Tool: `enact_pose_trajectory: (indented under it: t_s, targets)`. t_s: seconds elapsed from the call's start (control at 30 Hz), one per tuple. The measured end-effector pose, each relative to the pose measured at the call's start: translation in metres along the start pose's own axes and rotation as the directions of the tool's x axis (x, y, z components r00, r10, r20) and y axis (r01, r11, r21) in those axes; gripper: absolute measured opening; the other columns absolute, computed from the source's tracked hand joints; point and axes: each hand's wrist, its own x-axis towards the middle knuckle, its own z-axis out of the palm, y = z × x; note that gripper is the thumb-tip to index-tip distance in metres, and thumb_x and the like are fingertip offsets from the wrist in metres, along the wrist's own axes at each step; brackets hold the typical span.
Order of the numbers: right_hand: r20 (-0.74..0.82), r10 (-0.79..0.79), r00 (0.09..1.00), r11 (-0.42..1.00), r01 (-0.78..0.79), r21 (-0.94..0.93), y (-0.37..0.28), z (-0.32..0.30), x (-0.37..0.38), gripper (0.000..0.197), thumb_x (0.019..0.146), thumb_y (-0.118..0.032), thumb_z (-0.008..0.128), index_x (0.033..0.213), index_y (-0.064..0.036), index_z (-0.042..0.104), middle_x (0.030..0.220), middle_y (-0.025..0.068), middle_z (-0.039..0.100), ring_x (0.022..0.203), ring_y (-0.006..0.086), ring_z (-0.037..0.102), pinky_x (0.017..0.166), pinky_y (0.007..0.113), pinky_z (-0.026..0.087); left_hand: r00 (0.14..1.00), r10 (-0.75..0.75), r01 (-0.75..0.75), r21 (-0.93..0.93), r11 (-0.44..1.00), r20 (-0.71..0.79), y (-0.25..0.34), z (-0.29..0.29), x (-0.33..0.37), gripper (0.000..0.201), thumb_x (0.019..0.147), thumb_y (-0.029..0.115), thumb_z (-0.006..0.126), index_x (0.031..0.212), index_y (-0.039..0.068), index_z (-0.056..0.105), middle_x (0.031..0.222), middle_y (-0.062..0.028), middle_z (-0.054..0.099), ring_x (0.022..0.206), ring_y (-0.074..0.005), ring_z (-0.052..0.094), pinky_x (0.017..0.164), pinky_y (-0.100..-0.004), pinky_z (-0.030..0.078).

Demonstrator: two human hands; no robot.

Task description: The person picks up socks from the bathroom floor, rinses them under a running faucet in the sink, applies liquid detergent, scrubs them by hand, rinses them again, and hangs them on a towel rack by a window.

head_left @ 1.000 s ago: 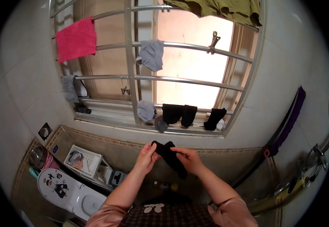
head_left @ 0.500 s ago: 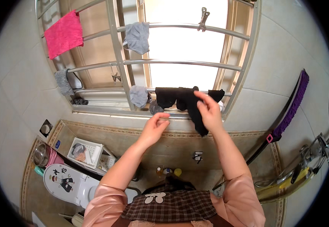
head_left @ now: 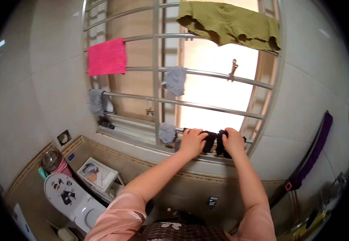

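Black cloth [head_left: 209, 142], perhaps a sock or other small garment, hangs over the lowest metal bar of the window grille. My left hand [head_left: 192, 143] curls its fingers over the cloth's left part. Around its right part, my right hand [head_left: 234, 143] is closed, with cloth bunched under the fingers. My hands are a short way apart, with black cloth showing between them. Just left of my left hand, a small grey-blue cloth [head_left: 167, 133] hangs on the same bar. Higher up hangs another grey-blue cloth [head_left: 175, 80].
An olive-green garment [head_left: 226, 24] and a pink towel [head_left: 107, 57] hang on the grille [head_left: 157, 60]. A metal clip [head_left: 233, 70] grips an upper bar. Lower left stand a white rack [head_left: 98, 172] and a toilet [head_left: 78, 205]. A purple duster [head_left: 315, 148] leans at right.
Both hands have gone from hovering apart in front of the black cloth to closing on it at the bar. The view has tilted up, bringing in the olive-green garment.
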Motion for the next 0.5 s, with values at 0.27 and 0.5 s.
enact_pose_trajectory:
  t_s: [0.27, 0.5]
  targets:
    - [-0.018, -0.084, 0.996, 0.982, 0.08, -0.172, 0.007, -0.006, -0.009, 0.016, 0.079, -0.018, 0.059, 0.084, -0.0047, 0.065, 0.089, 0.0112, 0.051, 0.074, 0.0275, 0.058, 0.064, 0.038, 0.048, 0.999, -0.006, 0.002, -0.079, 0.997, -0.05, 0.015, -0.002, -0.019, 0.04, 0.071, 0.012, 0.063, 0.109, 0.005, 0.054, 0.121, -0.0155, 0.047, 0.114, -0.0318, 0.042, 0.095, -0.0428, 0.032]
    - [-0.265, -0.25, 0.931, 0.967, 0.253, -0.025, 0.001, -0.008, -0.038, 0.019, 0.083, -0.012, 0.054, 0.098, -0.0019, 0.059, 0.097, 0.0117, 0.057, 0.071, 0.0271, 0.059, 0.064, 0.034, 0.048, 0.985, -0.047, 0.014, -0.195, 0.981, -0.166, 0.022, -0.003, -0.093, 0.032, 0.072, 0.003, 0.058, 0.104, 0.006, 0.052, 0.121, -0.0132, 0.046, 0.113, -0.0336, 0.042, 0.095, -0.0446, 0.033]
